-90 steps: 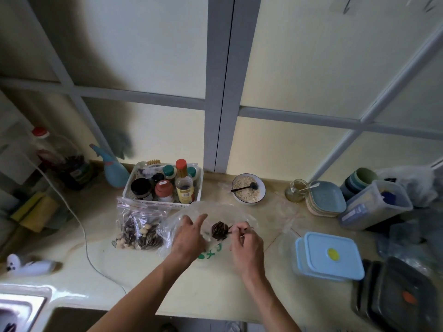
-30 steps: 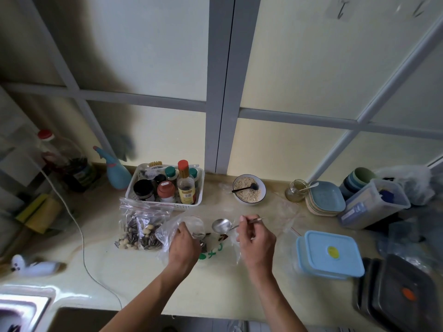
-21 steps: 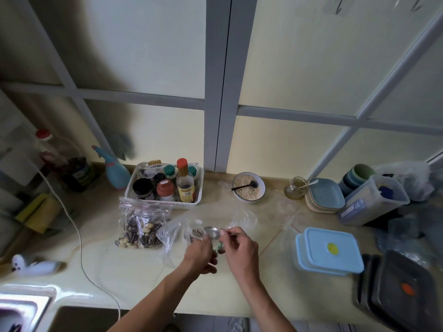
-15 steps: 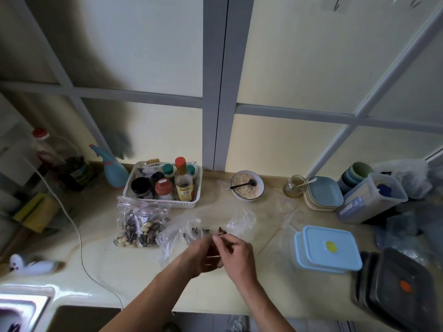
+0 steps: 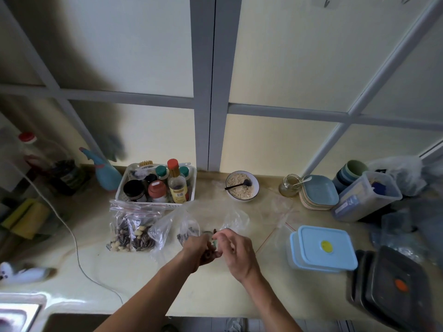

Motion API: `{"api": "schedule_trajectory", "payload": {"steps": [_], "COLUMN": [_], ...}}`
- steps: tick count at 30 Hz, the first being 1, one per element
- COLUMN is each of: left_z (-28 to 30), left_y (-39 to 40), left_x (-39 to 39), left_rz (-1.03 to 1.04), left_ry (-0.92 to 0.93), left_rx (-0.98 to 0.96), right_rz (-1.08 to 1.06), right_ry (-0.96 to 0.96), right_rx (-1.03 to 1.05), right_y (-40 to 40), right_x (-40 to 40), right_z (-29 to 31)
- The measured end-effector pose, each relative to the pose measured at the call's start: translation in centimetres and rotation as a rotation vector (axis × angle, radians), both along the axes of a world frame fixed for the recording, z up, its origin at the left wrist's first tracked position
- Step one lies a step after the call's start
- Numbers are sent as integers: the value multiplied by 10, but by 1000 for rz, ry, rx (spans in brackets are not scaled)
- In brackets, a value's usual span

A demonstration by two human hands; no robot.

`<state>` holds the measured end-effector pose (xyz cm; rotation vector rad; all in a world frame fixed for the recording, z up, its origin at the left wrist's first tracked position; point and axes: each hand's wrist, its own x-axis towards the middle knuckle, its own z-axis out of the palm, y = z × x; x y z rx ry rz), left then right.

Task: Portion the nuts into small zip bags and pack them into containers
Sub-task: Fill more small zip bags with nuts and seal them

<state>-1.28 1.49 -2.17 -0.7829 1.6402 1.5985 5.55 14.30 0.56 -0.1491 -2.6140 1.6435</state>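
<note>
- Pale yellow worktop (image 5: pixel 143 279) under a big frosted window with grey bars, pretty cluttered.
- Both hands meet near the middle front. Left hand (image 5: pixel 199 248) is curled around a small heap of dark seeds, fingers clenched on it and on the edge of a clear bag (image 5: pixel 182 224).
- Right hand (image 5: pixel 236 250) is touching the left, fingertips pinched at the same spot. Something small is in there, but it's too blurry and hidden to say what it grips.
- That clear bag is crumpled open just behind the hands, with some striped seeds inside.
- Left of it stand the zip bags (image 5: pixel 130 226), red strip on top, already holding dark seeds and pale nuts.
- White basket (image 5: pixel 191 185) of bottles and jars sits right behind the zip bags.
- Bowl (image 5: pixel 242 186) with oats and a dark spoon is behind the hands, near the window.
- Blue-lidded container (image 5: pixel 323 248) is to the right of the hands, lid on. Dark containers (image 5: pixel 393 288) are stacked further right at the edge.
- Blue plates (image 5: pixel 318 192) and a small jar (image 5: pixel 288 185) are at the back right.
</note>
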Motion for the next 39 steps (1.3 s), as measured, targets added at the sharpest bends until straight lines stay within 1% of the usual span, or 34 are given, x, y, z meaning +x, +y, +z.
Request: {"api": "schedule_trajectory", "payload": {"steps": [2, 4, 7, 9, 12, 15, 18, 19, 20, 21, 22, 23, 24, 25, 27, 28, 29, 30, 32, 34, 37, 38, 39], "left_z": [-1, 0, 1, 2, 2, 1, -8, -14, -18, -17, -14, -17, -20, -22, -27, -32, -37, -39, -34, -31, -14, -12, -12], "left_y": [1, 0, 0, 6, 17, 25, 30, 33, 36, 39, 43, 47, 50, 52, 56, 56, 57, 58, 61, 62, 62, 60, 58], "left_x": [4, 10, 16, 17, 17, 14, 10, 9, 7, 7, 9, 11, 11, 12, 13, 13, 13, 11, 9, 6, 1, 1, 0], "left_rz": [-113, -155, -195, -169, -103, -103, -216, -258, -323, -495, -713, -856, -915, -929, -832, -776, -718, -710, -667, -705, -605, -501, -335], "left_ry": [47, 74, 118, 110, 16, -1, 41, 91, 147, 213, 291, 358, 358, 355, 339, 387, 384, 347, 312, 225, 126, 98, 33], "left_rx": [47, 75, 136, 116, 27, -27, -232, -305, -420, -554, -733, -860, -930, -979, -978, -968, -942, -953, -950, -963, -822, -726, -597], "right_rz": [117, 212, 244, 201, 43, -75, -124, -132, -138, -147, -161, -182, -201, -207, -153, -100, -39, 22, 110, 132, 146, 144, 139], "right_ry": [-122, -236, -336, -344, -237, -196, -178, -166, -151, -134, -113, -82, -56, -55, -131, -186, -239, -283, -307, -302, -309, -312, -318], "right_rx": [-29, -20, 13, 27, 95, 122, 111, 109, 110, 116, 127, 143, 160, 173, 185, 187, 193, 199, 254, 313, 337, 336, 331], "right_y": [3, 5, 11, 15, 24, 37, 49, 52, 55, 58, 60, 63, 65, 66, 67, 68, 67, 67, 66, 67, 69, 70, 71], "right_x": [-3, -5, -9, -12, -19, -26, -28, -28, -27, -27, -28, -28, -29, -30, -32, -34, -36, -38, -41, -46, -56, -59, -61], "right_z": [2, 5, 3, -2, -6, -6, -7, -8, -9, -11, -13, -16, -18, -21, -24, -26, -27, -27, -32, -36, -37, -37, -38]}}
